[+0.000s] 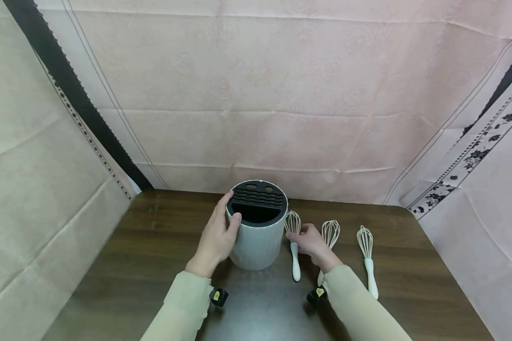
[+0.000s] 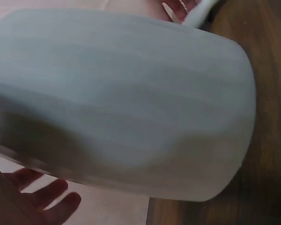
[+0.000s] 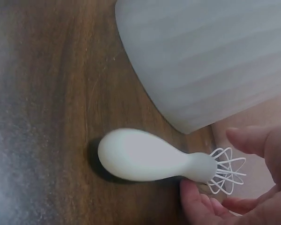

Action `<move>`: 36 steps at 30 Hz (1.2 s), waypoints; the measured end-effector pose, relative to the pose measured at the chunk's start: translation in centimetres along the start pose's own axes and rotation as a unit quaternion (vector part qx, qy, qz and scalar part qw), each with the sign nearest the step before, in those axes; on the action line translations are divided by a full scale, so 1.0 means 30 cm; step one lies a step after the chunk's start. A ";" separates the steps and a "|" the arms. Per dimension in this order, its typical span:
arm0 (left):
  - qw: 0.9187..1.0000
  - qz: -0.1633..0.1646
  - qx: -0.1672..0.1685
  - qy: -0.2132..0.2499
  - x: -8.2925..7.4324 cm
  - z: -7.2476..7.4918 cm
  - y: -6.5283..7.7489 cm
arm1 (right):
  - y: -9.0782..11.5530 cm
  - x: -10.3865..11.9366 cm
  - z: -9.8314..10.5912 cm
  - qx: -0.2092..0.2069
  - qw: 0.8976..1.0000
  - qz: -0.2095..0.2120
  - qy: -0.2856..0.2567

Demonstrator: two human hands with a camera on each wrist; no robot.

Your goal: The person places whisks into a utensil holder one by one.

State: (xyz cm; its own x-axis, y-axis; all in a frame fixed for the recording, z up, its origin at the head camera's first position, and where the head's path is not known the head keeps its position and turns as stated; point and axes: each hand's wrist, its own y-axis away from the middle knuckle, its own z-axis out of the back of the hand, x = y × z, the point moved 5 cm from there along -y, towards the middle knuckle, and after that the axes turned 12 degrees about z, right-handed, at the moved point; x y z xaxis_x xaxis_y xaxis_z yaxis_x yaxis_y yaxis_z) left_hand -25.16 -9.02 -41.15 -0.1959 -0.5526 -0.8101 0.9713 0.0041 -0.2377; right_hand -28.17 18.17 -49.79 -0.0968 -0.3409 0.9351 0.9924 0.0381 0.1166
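A light grey ribbed utensil holder (image 1: 256, 248) with a black slotted lid (image 1: 259, 201) stands upright on the table. My left hand (image 1: 215, 237) rests against its left side near the rim, thumb toward the front and fingers extended along the side. Just right of the holder lies a white-handled whisk (image 1: 296, 263). My right hand (image 1: 313, 241) is at its wires and neck; in the right wrist view the thumb (image 3: 248, 140) and fingers lie on either side of the whisk (image 3: 140, 157), with the thumb spread apart. The left wrist view shows the holder (image 2: 131, 93) filling most of the frame.
A second whisk (image 1: 330, 232) lies partly hidden behind my right hand and wrist. Farther right is a third whisk (image 1: 368, 260), its handle end beside my sleeve. The brown wooden table (image 1: 162, 255) ends at cloth hangings (image 1: 260, 94) behind and at both sides.
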 end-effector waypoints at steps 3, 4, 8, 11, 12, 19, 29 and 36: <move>1.000 0.014 -0.013 -0.016 -0.005 -0.004 0.002 | -0.015 -0.001 0.005 -0.003 1.000 -0.006 0.019; 1.000 0.017 -0.017 -0.019 -0.008 -0.007 0.002 | -0.020 0.000 0.006 -0.006 1.000 -0.007 0.025; 0.999 0.034 -0.029 -0.027 -0.014 -0.023 0.001 | -0.035 0.001 0.012 -0.010 0.999 -0.012 0.050; 0.998 0.049 -0.030 -0.034 -0.014 -0.034 0.006 | -0.036 -0.009 0.014 -0.010 0.998 -0.017 0.057; 0.997 0.054 -0.031 -0.037 -0.013 -0.036 0.009 | -0.035 -0.012 0.014 -0.009 0.998 -0.018 0.057; 0.997 0.064 -0.028 -0.039 -0.007 -0.032 0.024 | -0.027 -0.029 0.013 -0.016 0.999 -0.012 0.051; 0.997 0.055 -0.038 -0.045 -0.001 -0.025 0.026 | -0.025 -0.036 0.015 -0.007 1.000 -0.012 0.010; 0.997 0.049 -0.045 -0.045 -0.002 -0.021 0.025 | -0.030 -0.039 0.011 -0.006 1.000 -0.007 0.005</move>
State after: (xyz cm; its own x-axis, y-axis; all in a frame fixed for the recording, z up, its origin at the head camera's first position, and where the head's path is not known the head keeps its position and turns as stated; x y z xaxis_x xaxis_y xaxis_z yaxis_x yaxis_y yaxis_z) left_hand -24.50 -8.47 -41.61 -0.0842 -0.6192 -0.7807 0.9686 0.1332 -0.2101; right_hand -28.96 18.84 -50.87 -0.1098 -0.3508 0.9300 0.9919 0.0213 0.1252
